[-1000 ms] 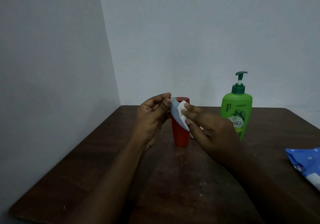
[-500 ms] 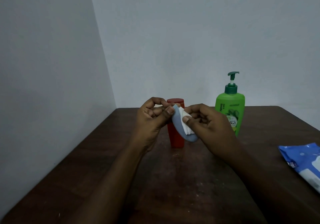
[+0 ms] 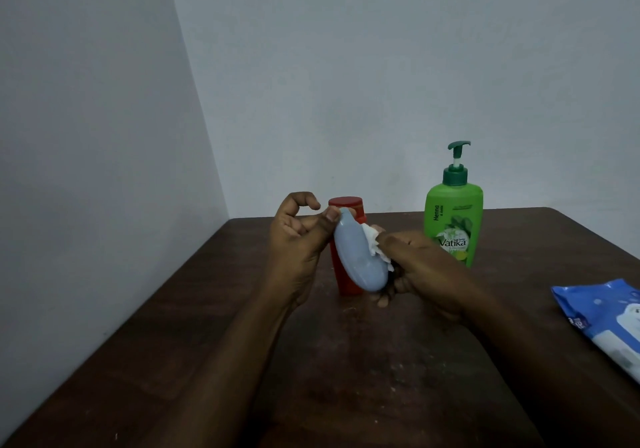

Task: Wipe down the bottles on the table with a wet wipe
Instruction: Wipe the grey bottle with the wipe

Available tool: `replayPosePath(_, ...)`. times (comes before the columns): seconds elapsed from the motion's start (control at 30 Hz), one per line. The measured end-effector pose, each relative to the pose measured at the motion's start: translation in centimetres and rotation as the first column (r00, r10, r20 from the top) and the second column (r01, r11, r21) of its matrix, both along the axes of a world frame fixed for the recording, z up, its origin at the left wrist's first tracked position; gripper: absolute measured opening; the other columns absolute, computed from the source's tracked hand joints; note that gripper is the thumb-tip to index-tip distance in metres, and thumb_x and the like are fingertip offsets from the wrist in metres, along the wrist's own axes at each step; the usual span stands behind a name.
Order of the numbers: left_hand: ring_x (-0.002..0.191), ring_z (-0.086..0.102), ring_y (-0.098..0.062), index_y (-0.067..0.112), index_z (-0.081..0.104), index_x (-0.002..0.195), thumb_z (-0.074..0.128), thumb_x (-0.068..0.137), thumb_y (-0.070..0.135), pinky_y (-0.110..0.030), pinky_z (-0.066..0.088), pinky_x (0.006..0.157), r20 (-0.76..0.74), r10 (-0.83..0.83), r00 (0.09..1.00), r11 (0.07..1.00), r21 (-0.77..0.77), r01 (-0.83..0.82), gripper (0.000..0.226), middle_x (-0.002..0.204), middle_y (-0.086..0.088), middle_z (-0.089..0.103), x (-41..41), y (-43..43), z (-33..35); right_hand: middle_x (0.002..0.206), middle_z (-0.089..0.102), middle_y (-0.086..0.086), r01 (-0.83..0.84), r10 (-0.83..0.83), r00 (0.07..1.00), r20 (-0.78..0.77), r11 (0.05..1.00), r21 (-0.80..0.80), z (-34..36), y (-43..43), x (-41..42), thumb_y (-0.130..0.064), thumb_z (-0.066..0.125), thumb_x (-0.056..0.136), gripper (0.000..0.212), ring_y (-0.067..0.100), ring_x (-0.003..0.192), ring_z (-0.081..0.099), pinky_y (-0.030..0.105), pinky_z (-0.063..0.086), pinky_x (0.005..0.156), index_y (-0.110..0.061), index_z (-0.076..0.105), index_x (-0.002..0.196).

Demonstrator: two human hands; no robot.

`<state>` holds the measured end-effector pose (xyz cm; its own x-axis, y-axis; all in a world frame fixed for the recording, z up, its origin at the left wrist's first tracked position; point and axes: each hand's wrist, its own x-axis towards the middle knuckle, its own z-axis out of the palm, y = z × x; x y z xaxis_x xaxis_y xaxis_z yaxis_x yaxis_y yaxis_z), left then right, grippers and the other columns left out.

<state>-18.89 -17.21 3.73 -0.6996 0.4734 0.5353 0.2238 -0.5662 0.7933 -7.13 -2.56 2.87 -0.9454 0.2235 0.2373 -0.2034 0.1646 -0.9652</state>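
Right hand (image 3: 426, 269) slid wipe (image 3: 373, 240) down blue bottle (image 3: 360, 257).

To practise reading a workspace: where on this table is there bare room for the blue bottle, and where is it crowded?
Bare table lies left of the left hand, toward the wall, and between the green pump bottle and the wipes pack. Crowded: mid-table, where the right hand meets it on the blue bottle, before the red bottle.

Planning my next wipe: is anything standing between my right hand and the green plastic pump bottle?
Nothing visible does. The right hand, pressing the crumpled white wet wipe on the pale blue oval bottle, sits just in front and left of the green plastic pump bottle; the red cylindrical bottle stands to the left.
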Motion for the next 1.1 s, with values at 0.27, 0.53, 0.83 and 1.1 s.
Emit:
replayPosePath(0.27,0.073,0.075,-0.02,0.008,0.051,0.099,0.072,0.084,0.011,-0.038,0.062,0.081,-0.032,-0.01,0.999,1.0,-0.03,0.009,0.026,0.073,-0.009,0.076,-0.4,0.2,-0.5,0.101,0.078,-0.003,0.079,-0.056,0.973,-0.226,0.992,0.096,-0.6,0.3,-1.0,-0.016,0.064,0.099,0.015,0.01,0.096,0.073,0.021,0.055,0.081,-0.019,0.072,0.111)
replayPosePath(0.53,0.086,0.077,-0.031,0.009,0.053,0.099,0.073,0.084,0.015,-0.049,0.062,0.089,-0.042,0.037,0.998,0.997,-0.064,-0.04,0.025,0.084,-0.015,0.079,-0.3,0.2,-0.4,0.123,0.058,-0.007,0.487,-0.316,0.807,-0.499,0.834,0.26,-1.5,-0.1,-1.5,-0.033,0.076,0.082,0.048,0.01,0.117,0.058,0.029,0.05,0.093,-0.031,0.052,0.124)
replayPosePath(0.83,0.08,0.076,-0.027,0.01,0.05,0.095,0.073,0.085,0.014,-0.051,0.061,0.085,-0.014,0.077,0.997,0.997,-0.027,-0.077,0.025,0.076,-0.01,0.078,-0.1,0.0,-0.2,0.129,0.068,0.001,0.569,-0.201,0.791,-0.577,0.589,0.574,-1.5,-0.4,-1.3,-0.03,0.061,0.099,0.042,0.003,0.116,0.056,0.016,0.042,0.1,-0.013,0.063,0.137)
replayPosePath(1.1,0.101,0.077,-0.029,0.012,0.05,0.092,0.065,0.095,0.002,-0.035,0.064,0.079,0.11,0.132,0.985,0.986,0.091,-0.142,0.019,0.096,-0.017,0.079,-1.0,-1.1,1.2,0.109,0.072,-0.008,0.569,-0.26,0.793,-0.55,0.64,0.517,-0.9,0.1,-0.8,-0.03,0.069,0.095,0.035,0.001,0.098,0.064,0.01,0.048,0.08,-0.015,0.07,0.126)
